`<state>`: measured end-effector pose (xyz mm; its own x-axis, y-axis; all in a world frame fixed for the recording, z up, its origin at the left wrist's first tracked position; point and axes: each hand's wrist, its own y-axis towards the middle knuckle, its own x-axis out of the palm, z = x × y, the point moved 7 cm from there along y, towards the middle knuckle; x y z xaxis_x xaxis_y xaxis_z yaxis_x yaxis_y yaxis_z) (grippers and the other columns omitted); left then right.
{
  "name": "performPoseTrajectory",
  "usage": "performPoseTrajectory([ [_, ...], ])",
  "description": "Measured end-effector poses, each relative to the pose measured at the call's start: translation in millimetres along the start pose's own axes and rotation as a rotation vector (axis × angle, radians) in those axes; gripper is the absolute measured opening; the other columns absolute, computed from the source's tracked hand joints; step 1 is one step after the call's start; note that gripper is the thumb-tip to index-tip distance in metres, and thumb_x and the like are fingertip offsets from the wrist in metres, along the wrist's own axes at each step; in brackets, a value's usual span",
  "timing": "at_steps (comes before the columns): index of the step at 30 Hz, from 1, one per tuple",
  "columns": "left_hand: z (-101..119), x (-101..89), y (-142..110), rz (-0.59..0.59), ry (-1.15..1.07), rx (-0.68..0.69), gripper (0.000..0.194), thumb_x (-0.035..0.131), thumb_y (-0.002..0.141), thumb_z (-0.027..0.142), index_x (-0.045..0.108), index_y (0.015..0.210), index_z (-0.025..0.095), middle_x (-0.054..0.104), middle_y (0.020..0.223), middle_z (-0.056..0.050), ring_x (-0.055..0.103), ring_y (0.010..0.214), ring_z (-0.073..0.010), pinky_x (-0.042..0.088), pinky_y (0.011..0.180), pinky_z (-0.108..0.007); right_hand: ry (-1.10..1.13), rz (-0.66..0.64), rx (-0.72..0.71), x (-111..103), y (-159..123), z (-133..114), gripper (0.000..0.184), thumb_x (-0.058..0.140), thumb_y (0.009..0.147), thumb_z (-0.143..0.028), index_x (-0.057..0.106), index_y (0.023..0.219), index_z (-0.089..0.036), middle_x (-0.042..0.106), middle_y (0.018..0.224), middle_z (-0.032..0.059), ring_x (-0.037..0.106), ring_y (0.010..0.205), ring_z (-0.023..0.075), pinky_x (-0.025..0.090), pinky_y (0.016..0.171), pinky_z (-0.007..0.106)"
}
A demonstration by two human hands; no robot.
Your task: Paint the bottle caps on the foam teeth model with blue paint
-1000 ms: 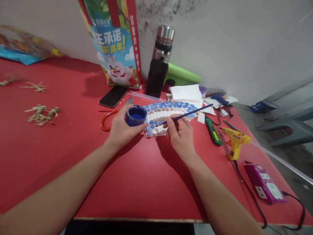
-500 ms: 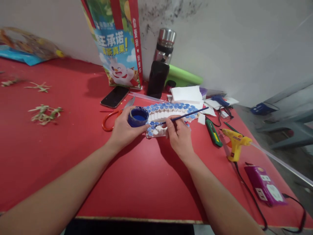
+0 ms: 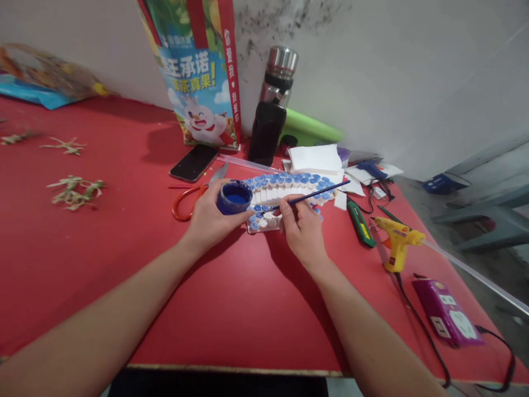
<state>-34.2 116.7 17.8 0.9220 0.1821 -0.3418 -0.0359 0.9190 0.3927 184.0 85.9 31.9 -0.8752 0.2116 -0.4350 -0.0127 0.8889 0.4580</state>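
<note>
My left hand [image 3: 210, 218] is closed around a small jar of blue paint [image 3: 235, 198], tilted so the paint inside shows. In my right hand [image 3: 303, 229] I pinch a thin dark-blue paintbrush [image 3: 318, 192], its tip down among the front row of a white craft model [image 3: 268, 195]. Round pieces line the model in curved rows; most have blue tops, and a few at the front [image 3: 270, 222] are white. My right fingers hide part of the front row. Orange-handled scissors [image 3: 177, 209] lie just left of my left hand.
A phone [image 3: 194, 163], a paper bag [image 3: 202, 82], a steel flask [image 3: 281, 66] and a dark upright object [image 3: 266, 132] stand or lie behind. To the right are a green cutter [image 3: 361, 223], a yellow glue gun [image 3: 399, 240] and a purple power box [image 3: 448, 311] with cables. Woven straw pieces [image 3: 76, 190] lie left.
Almost nothing differs. The brush's rear end has dipped very slightly, with its tip still at the front row; the jar stays in my left hand.
</note>
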Motion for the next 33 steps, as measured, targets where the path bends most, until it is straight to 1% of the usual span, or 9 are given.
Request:
performPoseTrajectory([
  [5,1.8,3.1,-2.4,-0.021,-0.022,-0.003,0.058,0.093,0.067,0.041,0.070,0.115,0.019,0.078,0.115,-0.010,0.074,0.107,-0.0304,0.059,0.099,-0.046,-0.033,0.035,0.010,-7.2,-0.3,0.0,0.028,0.054,0.110,-0.045,0.061,0.094,-0.023,0.072,0.078,0.0006,0.063,0.059,0.0142,0.053,0.066,0.031],
  [8,4.4,5.7,-5.1,-0.043,-0.010,-0.005,0.059,0.093,0.066,0.041,0.069,0.116,0.019,0.078,0.114,-0.009,0.074,0.106,-0.0303,0.059,0.097,-0.046,-0.028,0.066,0.009,-10.7,-0.9,-1.7,0.028,0.056,0.110,-0.045,0.061,0.094,-0.023,0.072,0.078,0.0005,0.062,0.058,0.0136,0.052,0.065,0.031],
  [11,7.6,7.1,-6.6,-0.058,-0.010,0.001,0.059,0.093,0.067,0.040,0.068,0.116,0.020,0.078,0.115,-0.009,0.074,0.107,-0.0308,0.060,0.098,-0.046,-0.035,0.043,-0.018,-7.6,-1.9,-6.0,0.028,0.055,0.111,-0.043,0.061,0.092,-0.023,0.071,0.078,0.0007,0.063,0.061,0.0138,0.052,0.066,0.030],
  [14,9.7,5.9,-6.2,-0.048,-0.017,0.020,0.056,0.092,0.068,0.039,0.069,0.115,0.020,0.078,0.117,-0.009,0.074,0.109,-0.0306,0.059,0.100,-0.046,-0.059,0.017,-0.070,-2.9,-3.1,-11.3,0.026,0.055,0.111,-0.039,0.062,0.091,-0.023,0.071,0.080,0.0014,0.066,0.065,0.0148,0.053,0.067,0.030],
  [19,6.9,3.6,-4.6,-0.021,-0.020,0.027,0.055,0.093,0.067,0.038,0.069,0.113,0.019,0.077,0.115,-0.009,0.074,0.107,-0.0297,0.060,0.098,-0.044,-0.078,0.023,-0.143,0.1,-4.5,-15.7,0.019,0.055,0.111,-0.034,0.063,0.097,-0.023,0.072,0.083,0.0021,0.068,0.069,0.0162,0.054,0.069,0.031],
  [22,6.1,3.2,-4.4,-0.016,-0.016,0.036,0.056,0.093,0.068,0.039,0.069,0.114,0.020,0.077,0.115,-0.009,0.074,0.107,-0.0296,0.060,0.098,-0.044,-0.089,0.003,-0.156,2.0,-5.2,-15.8,0.018,0.055,0.110,-0.033,0.064,0.100,-0.021,0.073,0.084,0.0026,0.069,0.071,0.0162,0.053,0.069,0.030],
  [26,6.3,3.0,-4.3,-0.023,-0.012,0.029,0.056,0.093,0.068,0.039,0.068,0.115,0.020,0.077,0.117,-0.009,0.074,0.109,-0.0305,0.059,0.100,-0.045,-0.123,-0.017,-0.162,4.0,-6.1,-16.7,0.020,0.055,0.110,-0.035,0.065,0.100,-0.021,0.073,0.084,0.0027,0.067,0.068,0.0152,0.051,0.068,0.030],
  [30,6.9,2.2,-3.8,-0.023,-0.015,0.029,0.056,0.093,0.069,0.040,0.068,0.114,0.020,0.078,0.117,-0.010,0.074,0.109,-0.0307,0.060,0.100,-0.046,-0.150,-0.033,-0.156,5.0,-6.8,-18.8,0.022,0.054,0.110,-0.036,0.066,0.100,-0.020,0.072,0.079,0.0019,0.067,0.067,0.0159,0.049,0.066,0.030],
  [33,6.4,2.0,-3.4,-0.022,-0.016,0.031,0.057,0.093,0.068,0.041,0.069,0.115,0.020,0.078,0.119,-0.010,0.074,0.111,-0.0312,0.059,0.102,-0.046,-0.175,-0.032,-0.158,5.3,-6.9,-20.4,0.024,0.052,0.111,-0.038,0.066,0.102,-0.021,0.073,0.079,0.0027,0.066,0.066,0.0163,0.048,0.064,0.030],
])
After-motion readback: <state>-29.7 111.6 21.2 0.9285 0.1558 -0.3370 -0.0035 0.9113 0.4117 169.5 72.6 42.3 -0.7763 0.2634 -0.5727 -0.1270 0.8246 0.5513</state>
